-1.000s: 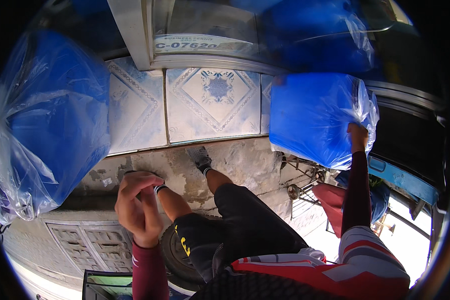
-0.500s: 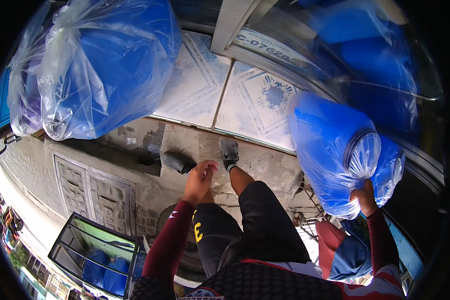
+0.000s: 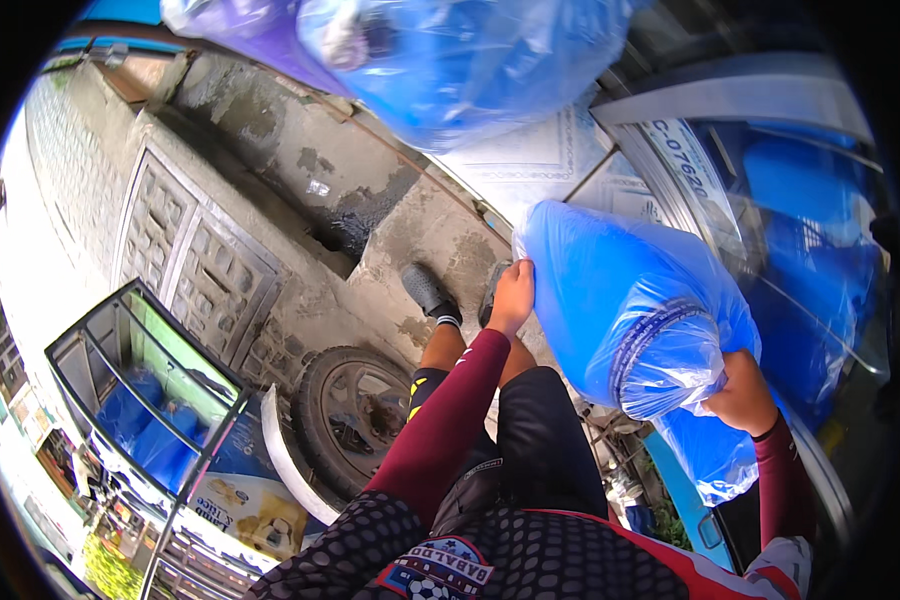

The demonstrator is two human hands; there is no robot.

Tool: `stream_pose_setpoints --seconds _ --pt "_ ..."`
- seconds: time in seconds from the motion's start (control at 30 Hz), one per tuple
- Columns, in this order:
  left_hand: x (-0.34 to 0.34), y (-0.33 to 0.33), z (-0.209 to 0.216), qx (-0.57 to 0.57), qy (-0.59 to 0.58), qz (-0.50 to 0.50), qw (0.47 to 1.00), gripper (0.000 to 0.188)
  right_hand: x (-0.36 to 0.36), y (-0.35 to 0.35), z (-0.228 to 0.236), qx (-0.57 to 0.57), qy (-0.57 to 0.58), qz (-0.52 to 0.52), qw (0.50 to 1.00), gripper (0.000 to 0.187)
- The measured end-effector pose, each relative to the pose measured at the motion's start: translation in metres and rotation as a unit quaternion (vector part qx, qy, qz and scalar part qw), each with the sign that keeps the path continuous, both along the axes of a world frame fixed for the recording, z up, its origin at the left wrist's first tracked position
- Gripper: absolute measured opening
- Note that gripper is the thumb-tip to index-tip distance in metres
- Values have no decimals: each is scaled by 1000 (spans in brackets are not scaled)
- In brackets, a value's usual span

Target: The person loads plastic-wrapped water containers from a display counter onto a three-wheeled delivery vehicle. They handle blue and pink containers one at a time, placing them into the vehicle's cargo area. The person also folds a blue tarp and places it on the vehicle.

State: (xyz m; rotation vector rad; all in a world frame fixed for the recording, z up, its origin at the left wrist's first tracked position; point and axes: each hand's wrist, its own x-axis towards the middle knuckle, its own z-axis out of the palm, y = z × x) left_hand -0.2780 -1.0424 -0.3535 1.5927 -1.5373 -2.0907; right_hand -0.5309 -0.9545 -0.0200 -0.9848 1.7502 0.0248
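A clear plastic bag (image 3: pixel 585 290) wraps a large, smooth blue item whose kind I cannot make out. A dark band rings it near the bag's gathered end. My right hand (image 3: pixel 742 395) is closed on that bunched plastic, at the right. At the bag's far left edge, my left hand (image 3: pixel 513 297) has its fingers bent and pinching the plastic. Both forearms wear dark red sleeves.
More blue bagged bundles (image 3: pixel 470 70) stand at the top, beside a tiled step (image 3: pixel 510 160). A glass door frame (image 3: pixel 670 180) is at the right. A wheel (image 3: pixel 355 410) and a framed cart (image 3: pixel 150 390) holding blue items are at the left. The concrete ledge has a gap.
My left hand has moved right and taken hold of the bag's edge. The bag has come nearer my legs, still in my right hand. The view has turned right.
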Motion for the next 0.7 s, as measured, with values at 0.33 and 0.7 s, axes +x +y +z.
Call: stream_pose_setpoints --seconds 0.33,0.7 --pt "7 -92 55 139 -56 -57 987 121 8 -16 -18 31 -22 -58 998 83" --pt "99 -102 50 196 21 -51 979 120 65 -41 -20 -254 -1 606 754 22"
